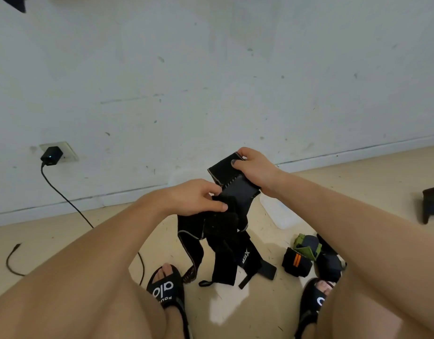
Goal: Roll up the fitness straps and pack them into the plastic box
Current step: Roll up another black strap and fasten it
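A pale, scuffed wall [211, 69] fills the upper part of the view and meets a beige floor [260, 314] along a low baseboard. The person's bare forearms and knees frame the lower part of the view, with a black slide sandal [166, 288] on each foot. Between the arms, a bundle of black fitness straps [223, 231] is held up above the floor, its loose ends hanging down and touching the floor between the feet; one hanging band carries white lettering. The right hand [254, 167] grips the upper end of the bundle, fingers curled over the strap's edge and thumb pressed on its face. The left hand [199, 198] holds the strap just below, fingers curled round a folded part. Behind the bundle, partly hidden by the right forearm, a translucent plastic box [280, 214] lies on the floor. To the right of the hanging ends, a small heap of rolled straps [309, 258] rests on the floor, one black with an orange stripe, one green. Another dark item [431, 204], too unclear to identify, lies far right. On the left, a black charger [51, 155] sits in a wall socket, its cable [64, 194] trailing across the floor.
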Demonstrator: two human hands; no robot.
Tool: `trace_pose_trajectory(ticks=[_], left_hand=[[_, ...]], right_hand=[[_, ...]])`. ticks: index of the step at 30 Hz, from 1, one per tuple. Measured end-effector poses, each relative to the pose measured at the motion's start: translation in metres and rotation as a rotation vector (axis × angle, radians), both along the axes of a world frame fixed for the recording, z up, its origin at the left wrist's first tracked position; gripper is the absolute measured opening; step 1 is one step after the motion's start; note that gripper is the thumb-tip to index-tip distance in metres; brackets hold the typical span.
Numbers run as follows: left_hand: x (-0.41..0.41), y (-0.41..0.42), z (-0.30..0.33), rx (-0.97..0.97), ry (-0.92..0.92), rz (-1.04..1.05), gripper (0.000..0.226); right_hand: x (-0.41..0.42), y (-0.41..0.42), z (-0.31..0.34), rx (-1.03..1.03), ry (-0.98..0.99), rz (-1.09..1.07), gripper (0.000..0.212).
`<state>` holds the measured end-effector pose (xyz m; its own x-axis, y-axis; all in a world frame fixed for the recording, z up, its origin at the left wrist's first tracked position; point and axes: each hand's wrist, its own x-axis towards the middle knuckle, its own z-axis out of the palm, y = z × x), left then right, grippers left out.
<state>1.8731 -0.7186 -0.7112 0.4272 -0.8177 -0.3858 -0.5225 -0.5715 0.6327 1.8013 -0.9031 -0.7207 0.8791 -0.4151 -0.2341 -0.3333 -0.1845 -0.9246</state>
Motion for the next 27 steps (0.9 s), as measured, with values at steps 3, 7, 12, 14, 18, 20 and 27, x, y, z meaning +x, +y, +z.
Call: trace_pose_trajectory(ticks=[3,7,12,14,18,20,27], left_hand=[[0.003,0.005,0.007,-0.008,0.057,-0.033,0.020],[0.004,0.021,0.012,0.051,0.164,-0.049,0.009],[0.012,0.021,0.007,0.037,0.085,0.072,0.013],[0.010,0.014,0.007,0.034,-0.011,0.095,0.017],[0.011,0.009,0.009,0.032,-0.008,0.123,0.020],[0.008,0.008,0.010,0.057,-0.008,0.098,0.019],[0.011,0.002,0.011,-0.026,-0.064,0.197,0.059]], right_hand=[[-0.001,-0.020,-0.006,-0.020,0.082,-0.071,0.014],[-0.009,-0.053,-0.008,-0.109,0.141,-0.223,0.018],[-0.013,-0.049,0.001,-0.016,0.078,-0.190,0.014],[-0.013,-0.040,0.009,0.021,0.040,-0.143,0.010],[-0.014,-0.030,0.021,0.036,-0.061,-0.125,0.011],[-0.015,-0.026,0.028,0.057,-0.080,-0.122,0.010],[-0.021,-0.013,0.043,0.143,-0.059,-0.016,0.015]])
